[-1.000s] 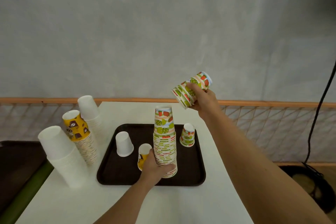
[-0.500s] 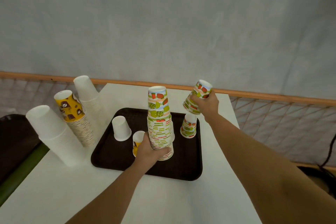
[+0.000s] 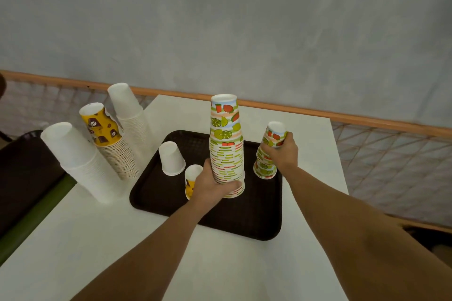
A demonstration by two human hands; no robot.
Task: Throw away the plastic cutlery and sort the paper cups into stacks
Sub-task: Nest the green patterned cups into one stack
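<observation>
Three stacks done: white stacks (image 3: 80, 161) and yellow stack (image 3: 110, 144), on the table (image 3: 244, 264).
Hands: our left hand (image 3: 210, 187) grips the fruit-print stack (image 3: 226, 144) on the tray (image 3: 244, 222); right hand (image 3: 282, 153) grips a fruit-print cup (image 3: 275, 135).
Left: we judge white cup (image 3: 171, 159), yellow cup (image 3: 191, 182) unsorted.

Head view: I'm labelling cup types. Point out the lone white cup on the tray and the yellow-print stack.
lone white cup (image 3: 172, 159): head view, its side wall.
yellow-print stack (image 3: 102, 128): head view, top cup's printed side.

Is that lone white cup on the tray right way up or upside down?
Upside down: the white cup rests on its wide rim on the tray, closed narrow base on top.
</observation>
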